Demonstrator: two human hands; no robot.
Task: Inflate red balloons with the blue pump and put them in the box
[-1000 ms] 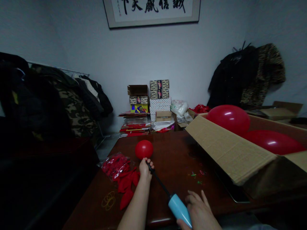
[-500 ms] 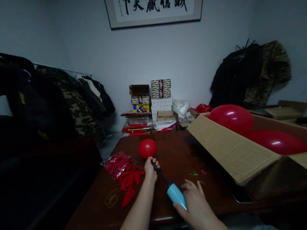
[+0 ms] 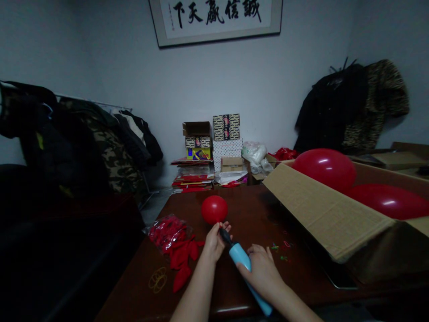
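The left hand (image 3: pixel 214 239) has its fingers (image 3: pixel 225 227) curled shut around the spot where the small red balloon (image 3: pixel 214 209) meets the black tip of the hand pump (image 3: pixel 239 255). The join itself is hidden inside the grip. The balloon is round and partly filled, and it sits just beyond these fingers, touching them, above the table (image 3: pixel 134 290).

The right hand (image 3: pixel 261 270) lies over the pump's light-blue barrel, and its fingers (image 3: pixel 259 252) are wrapped closed around it. The barrel runs from just beside the left fingers back under the right palm, and its near end shows below the wrist.

Just to the left of the left fingers lies a clear bag of red balloons (image 3: pixel 167 230). Loose flat red balloons (image 3: pixel 182 261) are spilled between the bag and the left forearm. Nearer than these, well apart from the fingers, lies a small heap of yellow rubber bands (image 3: pixel 157 280).

A few small coloured bits (image 3: pixel 279 250) are scattered on the table just right of the right fingers. Farther right stands an open cardboard box (image 3: pixel 318 210) with its flap towards the hands. Two large inflated red balloons (image 3: pixel 324 169) rest in it.
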